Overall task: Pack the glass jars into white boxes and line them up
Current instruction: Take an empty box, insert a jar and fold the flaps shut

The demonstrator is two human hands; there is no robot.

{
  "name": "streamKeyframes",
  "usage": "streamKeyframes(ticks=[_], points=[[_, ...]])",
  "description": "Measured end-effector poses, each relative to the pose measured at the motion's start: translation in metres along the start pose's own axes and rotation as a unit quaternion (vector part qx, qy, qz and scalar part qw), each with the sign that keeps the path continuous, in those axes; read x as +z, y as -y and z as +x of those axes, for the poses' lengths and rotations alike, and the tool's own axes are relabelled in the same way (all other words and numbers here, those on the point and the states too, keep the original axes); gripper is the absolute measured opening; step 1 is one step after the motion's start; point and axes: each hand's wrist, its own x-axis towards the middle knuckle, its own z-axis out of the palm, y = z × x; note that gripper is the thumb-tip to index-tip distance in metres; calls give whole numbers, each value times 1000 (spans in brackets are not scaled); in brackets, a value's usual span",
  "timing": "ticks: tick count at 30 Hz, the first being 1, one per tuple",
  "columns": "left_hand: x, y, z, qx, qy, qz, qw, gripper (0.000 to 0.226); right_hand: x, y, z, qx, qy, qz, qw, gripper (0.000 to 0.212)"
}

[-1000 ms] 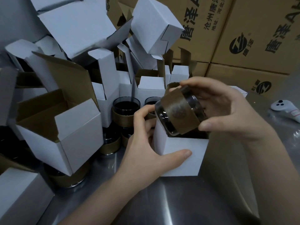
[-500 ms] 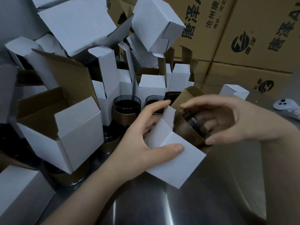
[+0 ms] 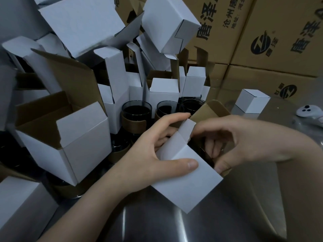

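A small white box lies tilted on the steel table, its open mouth facing up and right. My left hand grips it, thumb across its front face, fingers behind. My right hand has its fingers inside the mouth, pressing on the dark glass jar, which is almost hidden in the box. Behind the hands stand more dark glass jars with brown paper bands, open side up.
A pile of open white boxes crowds the left and back. One closed white box stands at the right, near a white controller. Large brown cartons form the back wall. Bare steel table lies in front.
The jar went from held above the upright box into the box. The box tipped over toward the right, and my right hand's fingers followed the jar into its mouth.
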Motion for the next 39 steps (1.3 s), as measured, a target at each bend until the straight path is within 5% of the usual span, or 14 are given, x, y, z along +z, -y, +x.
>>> streamKeyframes(ticks=[24, 34, 39], points=[[4, 5, 1, 30, -55, -56, 996, 76, 2, 4, -3, -4, -69, 18, 997, 65], [13, 12, 2, 56, -35, -81, 995, 65, 6, 7, -8, -33, -127, -4, 991, 41], [18, 16, 1, 64, -37, -56, 996, 62, 17, 7, -12, -97, -229, -26, 968, 28]])
